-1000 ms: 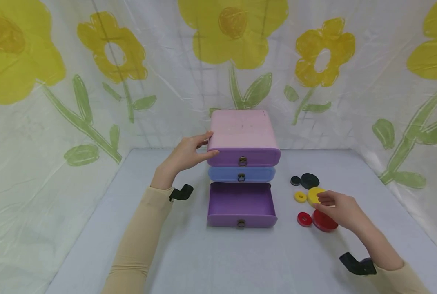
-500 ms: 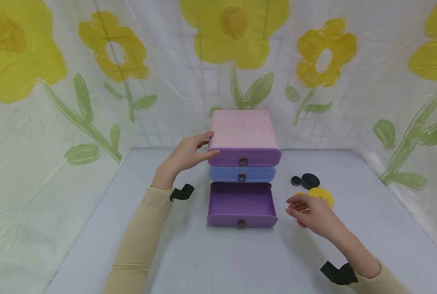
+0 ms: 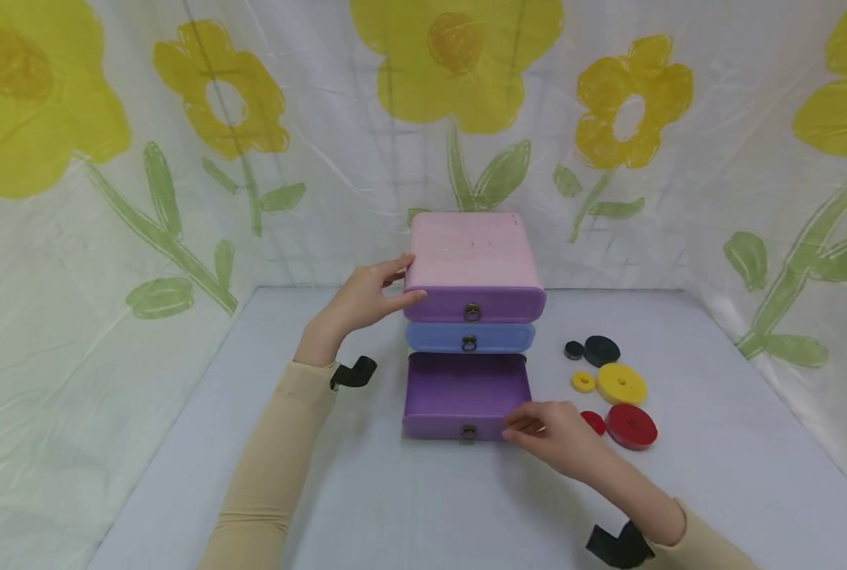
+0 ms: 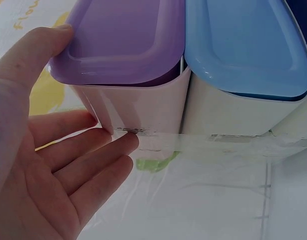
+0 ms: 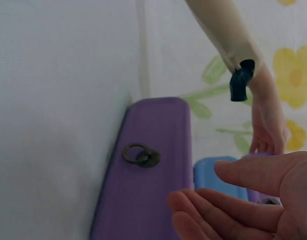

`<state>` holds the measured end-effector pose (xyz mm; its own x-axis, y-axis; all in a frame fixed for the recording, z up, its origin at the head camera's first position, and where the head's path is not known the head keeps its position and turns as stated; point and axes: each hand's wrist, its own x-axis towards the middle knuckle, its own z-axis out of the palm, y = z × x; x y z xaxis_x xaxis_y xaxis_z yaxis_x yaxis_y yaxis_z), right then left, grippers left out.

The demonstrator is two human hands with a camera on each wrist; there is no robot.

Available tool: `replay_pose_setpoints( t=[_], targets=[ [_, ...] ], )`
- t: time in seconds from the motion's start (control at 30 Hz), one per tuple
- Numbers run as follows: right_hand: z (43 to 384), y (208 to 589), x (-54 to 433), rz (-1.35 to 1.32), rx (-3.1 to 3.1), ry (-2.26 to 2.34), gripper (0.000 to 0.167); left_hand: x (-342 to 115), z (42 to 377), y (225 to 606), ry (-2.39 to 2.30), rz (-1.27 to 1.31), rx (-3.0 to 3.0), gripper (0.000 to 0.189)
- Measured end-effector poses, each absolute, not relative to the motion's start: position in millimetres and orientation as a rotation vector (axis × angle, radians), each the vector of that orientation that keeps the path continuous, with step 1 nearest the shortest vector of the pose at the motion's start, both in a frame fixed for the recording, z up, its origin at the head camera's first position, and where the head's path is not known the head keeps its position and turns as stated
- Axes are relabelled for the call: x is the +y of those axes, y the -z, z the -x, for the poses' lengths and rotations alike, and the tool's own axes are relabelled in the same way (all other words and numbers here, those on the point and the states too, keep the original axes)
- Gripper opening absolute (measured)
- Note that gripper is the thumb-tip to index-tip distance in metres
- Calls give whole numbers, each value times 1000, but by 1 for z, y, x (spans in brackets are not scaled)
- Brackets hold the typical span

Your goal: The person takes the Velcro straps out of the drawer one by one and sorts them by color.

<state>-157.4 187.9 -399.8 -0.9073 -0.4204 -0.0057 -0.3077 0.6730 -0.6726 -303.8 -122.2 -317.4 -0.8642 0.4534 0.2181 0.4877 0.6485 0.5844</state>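
Note:
A small drawer cabinet point(image 3: 469, 249) has a pink top, a purple top drawer point(image 3: 438, 305), a blue middle drawer point(image 3: 431, 338) and a pulled-out purple bottom drawer point(image 3: 431, 427) with nothing inside. My left hand point(image 3: 366, 297) holds the cabinet's upper left corner: the thumb lies on the top drawer's front edge, the fingertips against the pink side point(image 4: 138, 110). At the right end of the bottom drawer's front is my right hand point(image 3: 555, 435), fingers loosely bent, nothing between them. In the right wrist view, the drawer's ring pull point(image 5: 138, 153) hangs beyond the fingertips of that hand point(image 5: 248, 205).
Right of the cabinet lie round discs in pairs: small black point(image 3: 574, 351) and large black point(image 3: 602, 351), small yellow point(image 3: 583, 381) and large yellow point(image 3: 621, 384), small red point(image 3: 594, 422) and large red point(image 3: 632, 426). A flowered sheet point(image 3: 338, 158) hangs behind the table.
My right hand has moved left from over the yellow and red discs to the front of the open bottom drawer. The left hand keeps its hold on the cabinet.

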Motion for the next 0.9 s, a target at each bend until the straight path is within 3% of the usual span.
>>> replay_pose_setpoints(
  t=[0.7,0.9],
  targets=[
    [161,442,151,659,2615,995,30,-122,302,317,1036,794,-2798,80],
    [162,443,148,631,2643,1027,21,-122,301,316,1034,780,-2805,81]
  ],
)
